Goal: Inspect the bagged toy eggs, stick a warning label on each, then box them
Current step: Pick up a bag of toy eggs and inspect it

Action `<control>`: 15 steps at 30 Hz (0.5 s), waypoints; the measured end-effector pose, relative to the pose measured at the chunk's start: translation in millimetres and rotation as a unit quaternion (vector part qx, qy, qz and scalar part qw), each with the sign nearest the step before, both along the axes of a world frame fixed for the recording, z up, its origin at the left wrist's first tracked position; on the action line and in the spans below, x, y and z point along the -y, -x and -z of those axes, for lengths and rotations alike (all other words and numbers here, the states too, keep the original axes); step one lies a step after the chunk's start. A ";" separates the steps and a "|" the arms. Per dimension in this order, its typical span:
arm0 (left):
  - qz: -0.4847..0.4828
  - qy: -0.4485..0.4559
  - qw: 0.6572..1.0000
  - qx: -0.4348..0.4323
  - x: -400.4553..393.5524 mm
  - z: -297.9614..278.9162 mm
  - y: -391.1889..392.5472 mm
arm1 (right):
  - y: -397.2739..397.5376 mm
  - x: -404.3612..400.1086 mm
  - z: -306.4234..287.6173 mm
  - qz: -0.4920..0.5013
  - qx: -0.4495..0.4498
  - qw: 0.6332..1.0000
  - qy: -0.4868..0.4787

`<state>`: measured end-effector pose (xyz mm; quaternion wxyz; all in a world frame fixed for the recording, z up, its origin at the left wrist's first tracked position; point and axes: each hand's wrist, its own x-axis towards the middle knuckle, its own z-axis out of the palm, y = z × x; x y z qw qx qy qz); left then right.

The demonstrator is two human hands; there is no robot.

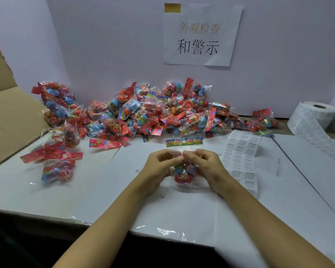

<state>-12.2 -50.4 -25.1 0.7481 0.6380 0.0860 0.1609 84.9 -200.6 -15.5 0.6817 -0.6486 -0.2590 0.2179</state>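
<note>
White paper-covered worktable (pixel 182 209) fills the view, with an open brown cardboard box (pixel 10 120) lying at its left edge. Along the back wall sprawls a large heap of clear plastic bags of red and blue toy eggs (pixel 153 115); a few more bags (pixel 54 161) lie near the box. A white roll of warning labels (pixel 315 117) sits far right, and its printed label strip (pixel 240 161) trails down just beside the right hand.

At the centre, one clear bag of eggs with a colourful card header (pixel 183 171) lies on the table, its long axis running away from the person, header at the far end. Both hands meet over it: the left hand (pixel 159 167) and the right hand (pixel 203 167) each curl their fingers in and pinch the bag's upper part, forearms angled inward. The labels lie nearer the right hand, so that hand seems better placed to peel one next.
</note>
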 end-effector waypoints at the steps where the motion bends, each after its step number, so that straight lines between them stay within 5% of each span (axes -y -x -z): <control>1: -0.001 -0.005 1.000 0.002 -0.4 0.7 0.1 | 1.1 -0.1 -1.0 -0.001 0.000 1.000 0.000; 15: 0.021 0.027 0.999 -0.014 7.9 -5.0 1.8 | -4.3 -2.2 2.6 -0.019 -0.114 0.990 -0.078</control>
